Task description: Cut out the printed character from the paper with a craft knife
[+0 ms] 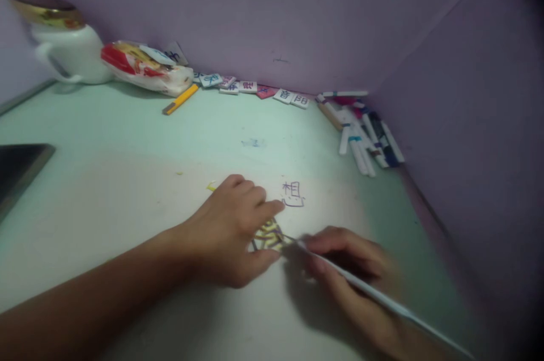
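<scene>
A small piece with yellow and dark markings (269, 233) lies on the pale table (127, 196). My left hand (238, 230) presses on it, thumb and index finger spread to either side of the visible part; the rest is hidden under the palm. From the right, my right hand (357, 276) grips a long thin white tool (378, 294) whose fine tip meets the piece's right edge. That hand is blurred. Just above the fingers, a purple drawn character (293, 194) shows on the table surface.
A white mug (76, 52) with a gold lid, a red-and-white packet (147, 68) and a yellow cutter-like stick (181, 100) stand or lie at the back left. Character tiles (247, 86) line the wall. Markers (357, 140) are heaped back right; a dark flat object (21, 171) is at left.
</scene>
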{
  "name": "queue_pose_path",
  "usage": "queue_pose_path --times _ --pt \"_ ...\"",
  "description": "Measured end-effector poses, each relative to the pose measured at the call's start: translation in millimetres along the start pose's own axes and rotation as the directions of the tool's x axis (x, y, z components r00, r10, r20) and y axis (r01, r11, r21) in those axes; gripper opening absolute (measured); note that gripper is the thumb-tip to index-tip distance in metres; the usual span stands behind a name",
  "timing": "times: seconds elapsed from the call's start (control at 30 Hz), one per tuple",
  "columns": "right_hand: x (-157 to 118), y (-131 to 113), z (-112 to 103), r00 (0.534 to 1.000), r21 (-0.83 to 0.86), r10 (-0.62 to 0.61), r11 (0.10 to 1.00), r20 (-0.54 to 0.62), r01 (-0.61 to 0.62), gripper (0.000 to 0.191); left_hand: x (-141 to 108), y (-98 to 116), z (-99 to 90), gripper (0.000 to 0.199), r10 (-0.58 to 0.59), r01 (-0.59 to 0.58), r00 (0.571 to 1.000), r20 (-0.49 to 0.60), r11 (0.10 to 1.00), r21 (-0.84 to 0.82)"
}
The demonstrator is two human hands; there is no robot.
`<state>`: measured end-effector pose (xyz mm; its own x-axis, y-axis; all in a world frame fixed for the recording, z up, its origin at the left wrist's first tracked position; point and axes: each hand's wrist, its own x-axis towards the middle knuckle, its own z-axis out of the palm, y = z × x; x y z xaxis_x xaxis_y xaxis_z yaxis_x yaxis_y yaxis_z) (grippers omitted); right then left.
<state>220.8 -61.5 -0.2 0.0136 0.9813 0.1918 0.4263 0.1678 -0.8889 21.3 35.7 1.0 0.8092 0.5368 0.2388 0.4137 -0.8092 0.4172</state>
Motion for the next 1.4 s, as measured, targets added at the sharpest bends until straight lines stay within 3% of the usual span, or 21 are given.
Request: queue_pose_path --times 0.07,0.23,0.33,0.57,0.7,0.97,1.4 --pt "-1.1 -0.2 2.0 1.000 0.009 0.008 1.000 0.019 -0.008 0.008 -0.1 -0.4 0.4 0.045 0.004 -0.004 1.000 -0.006 1.000 -0.003" --pt "-2.5 4.7 2.0 0.994 -0.020 0.082 0.996 -0.068 -0.084 0.008 -1.1 -0.4 1.5 0.045 -0.003 0.003 1.000 -0.010 1.000 -0.007" --pt "-1.3 4.8 -0.6 0.995 0.004 0.092 0.996 -0.033 -0.092 0.008 -0.7 -0.3 1.4 0.045 -0.009 0.009 1.000 -0.007 1.000 -0.008" --pt "-2.9 -4.5 4.0 0.982 0.049 0.152 0.988 -0.109 -0.147 0.025 2.0 -0.7 -0.6 0.044 0.007 -0.007 1.000 0.003 1.000 -0.017" --pt "-2.5 -2.9 8.2 0.995 0.117 0.066 0.992 -0.081 -0.056 0.022 1.3 -0.7 -0.9 0.043 0.016 -0.016 1.000 0.004 1.000 -0.021" --pt "-1.0 7.5 7.3 0.994 -0.017 -0.107 0.994 -0.002 0.107 0.014 1.5 0.3 -1.3 0.042 0.012 -0.011 1.000 0.026 1.000 -0.017" --pt "3.3 10.5 10.2 0.990 -0.045 -0.143 0.989 0.004 0.143 0.015 0.8 0.8 -1.5 0.039 0.023 -0.022 1.000 0.015 1.000 -0.020"
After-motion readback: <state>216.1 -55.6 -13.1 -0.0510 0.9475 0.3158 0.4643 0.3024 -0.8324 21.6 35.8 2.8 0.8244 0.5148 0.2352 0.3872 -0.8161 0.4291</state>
